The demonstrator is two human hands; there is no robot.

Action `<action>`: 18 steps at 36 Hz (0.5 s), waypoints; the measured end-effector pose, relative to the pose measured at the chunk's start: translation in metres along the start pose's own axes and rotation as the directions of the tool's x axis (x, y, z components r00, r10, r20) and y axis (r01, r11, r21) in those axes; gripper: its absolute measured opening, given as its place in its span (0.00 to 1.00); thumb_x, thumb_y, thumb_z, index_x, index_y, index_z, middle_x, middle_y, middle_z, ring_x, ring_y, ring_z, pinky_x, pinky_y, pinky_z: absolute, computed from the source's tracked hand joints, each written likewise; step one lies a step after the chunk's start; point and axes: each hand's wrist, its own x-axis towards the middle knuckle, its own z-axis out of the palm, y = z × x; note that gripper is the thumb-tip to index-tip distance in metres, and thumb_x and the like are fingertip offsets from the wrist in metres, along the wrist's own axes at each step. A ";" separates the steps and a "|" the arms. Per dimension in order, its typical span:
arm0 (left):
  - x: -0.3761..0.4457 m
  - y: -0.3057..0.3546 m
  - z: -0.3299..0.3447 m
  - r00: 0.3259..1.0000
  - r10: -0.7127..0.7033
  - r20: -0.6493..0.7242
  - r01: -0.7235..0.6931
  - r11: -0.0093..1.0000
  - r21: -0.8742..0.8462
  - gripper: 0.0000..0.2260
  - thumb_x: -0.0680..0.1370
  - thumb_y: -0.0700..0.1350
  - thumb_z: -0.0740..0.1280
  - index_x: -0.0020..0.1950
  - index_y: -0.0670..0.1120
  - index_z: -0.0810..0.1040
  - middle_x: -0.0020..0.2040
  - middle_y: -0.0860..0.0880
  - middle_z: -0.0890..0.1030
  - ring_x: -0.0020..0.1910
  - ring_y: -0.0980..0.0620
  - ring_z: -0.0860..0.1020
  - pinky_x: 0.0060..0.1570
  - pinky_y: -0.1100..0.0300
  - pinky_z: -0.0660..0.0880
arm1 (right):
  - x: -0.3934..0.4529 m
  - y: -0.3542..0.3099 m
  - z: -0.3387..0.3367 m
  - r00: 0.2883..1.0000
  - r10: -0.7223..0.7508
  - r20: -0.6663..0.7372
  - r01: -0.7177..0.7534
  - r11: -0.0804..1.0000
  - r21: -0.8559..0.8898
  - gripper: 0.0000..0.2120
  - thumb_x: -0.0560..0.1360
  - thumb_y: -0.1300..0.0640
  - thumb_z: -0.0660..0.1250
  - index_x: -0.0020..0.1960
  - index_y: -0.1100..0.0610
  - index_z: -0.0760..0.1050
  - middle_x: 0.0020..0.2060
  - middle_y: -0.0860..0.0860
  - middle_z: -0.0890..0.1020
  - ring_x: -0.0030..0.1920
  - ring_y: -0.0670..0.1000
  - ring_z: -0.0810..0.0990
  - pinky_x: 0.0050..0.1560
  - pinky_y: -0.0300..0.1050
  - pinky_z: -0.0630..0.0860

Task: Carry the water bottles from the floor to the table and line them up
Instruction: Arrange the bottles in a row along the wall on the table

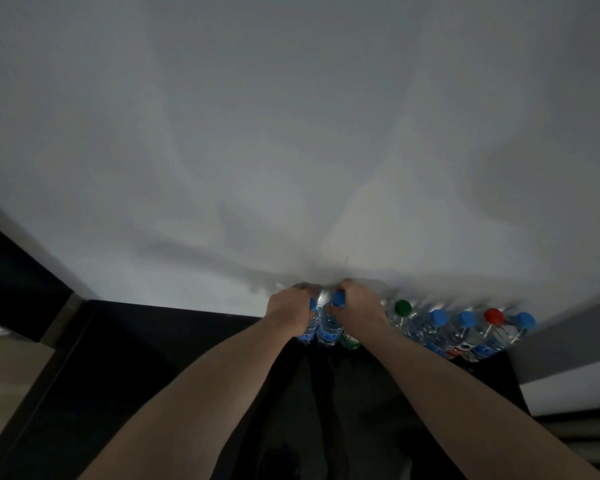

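Observation:
Several clear water bottles stand in a row against the white wall on the black table. My left hand is closed around a blue-capped bottle at the row's left end. My right hand grips the neck of the neighbouring blue-capped bottle. A green-labelled bottle stands partly hidden under my right wrist. To the right come a green-capped bottle, two blue-capped bottles, a red-capped bottle and another blue-capped one.
The white wall rises directly behind the row. The table's left edge drops to a pale floor. A grey and white surface lies beyond the table's right edge.

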 end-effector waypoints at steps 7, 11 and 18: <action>-0.005 0.000 -0.001 1.000 -0.028 -0.012 0.028 1.000 -0.014 0.20 0.81 0.42 0.65 0.73 0.50 0.71 0.61 0.46 0.80 0.57 0.45 0.80 0.52 0.54 0.76 | -0.004 0.000 -0.003 1.000 -0.002 -0.011 0.002 1.000 -0.018 0.09 0.73 0.55 0.73 0.49 0.59 0.78 0.44 0.53 0.80 0.44 0.53 0.79 0.45 0.48 0.77; -0.011 -0.003 -0.002 0.999 -0.031 0.025 0.032 0.999 -0.039 0.20 0.81 0.41 0.65 0.73 0.50 0.70 0.61 0.46 0.80 0.56 0.45 0.80 0.52 0.54 0.75 | -0.006 -0.006 -0.006 1.000 0.030 0.011 -0.029 0.999 -0.028 0.11 0.74 0.52 0.73 0.50 0.58 0.78 0.45 0.53 0.80 0.45 0.54 0.79 0.47 0.50 0.78; -0.041 -0.011 -0.027 1.000 -0.010 0.021 0.013 0.992 -0.129 0.21 0.81 0.43 0.64 0.73 0.53 0.69 0.63 0.47 0.79 0.57 0.46 0.79 0.50 0.56 0.73 | -0.018 -0.013 -0.014 1.000 0.027 -0.005 -0.027 0.999 -0.017 0.13 0.74 0.54 0.72 0.56 0.58 0.78 0.50 0.56 0.83 0.49 0.56 0.80 0.54 0.54 0.79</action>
